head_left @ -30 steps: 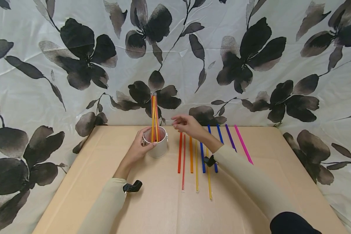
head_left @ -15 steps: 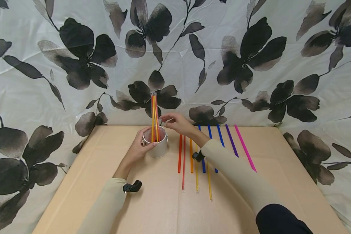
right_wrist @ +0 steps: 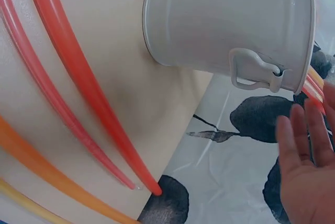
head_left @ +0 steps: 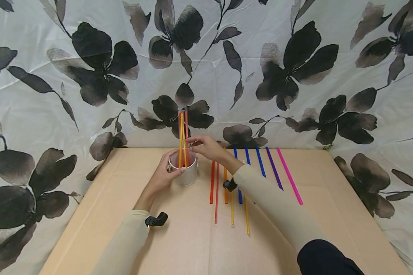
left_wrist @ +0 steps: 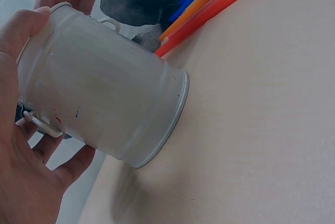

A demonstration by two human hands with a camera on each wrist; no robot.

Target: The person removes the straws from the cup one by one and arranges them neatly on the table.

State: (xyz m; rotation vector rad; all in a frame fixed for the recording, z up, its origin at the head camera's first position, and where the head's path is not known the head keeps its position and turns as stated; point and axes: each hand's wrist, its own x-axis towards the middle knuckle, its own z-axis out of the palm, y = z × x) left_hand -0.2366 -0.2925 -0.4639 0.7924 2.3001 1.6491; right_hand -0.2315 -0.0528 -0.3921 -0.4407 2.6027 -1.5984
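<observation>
My left hand [head_left: 161, 172] grips the rim of a small white metal bucket [head_left: 187, 178] at the back of the table. The bucket [left_wrist: 104, 85] stands upright, its side handle loops visible in both wrist views. Several thin yellow and red sticks [head_left: 181, 133] with clear ends, resembling glow sticks, rise from it. At their right side my right hand [head_left: 209, 148] pinches a red stick [head_left: 186, 124] above the rim. That fingertip contact is partly hidden. In the right wrist view, the other fingers of my right hand [right_wrist: 309, 174] extend loosely beside the bucket.
Right of the bucket lies a row of coloured sticks: a thick red one [head_left: 212, 183], thin red [head_left: 216, 198], orange [head_left: 226, 194], yellow [head_left: 247, 221], blue [head_left: 260, 162], purple [head_left: 274, 168] and pink [head_left: 290, 175]. My right forearm crosses above several. A floral cloth [head_left: 227, 84] hangs behind the table.
My right hand has moved left from beyond the bucket to the upright sticks. The red stick now stands slightly apart, further right. My left hand has stayed on the bucket.
</observation>
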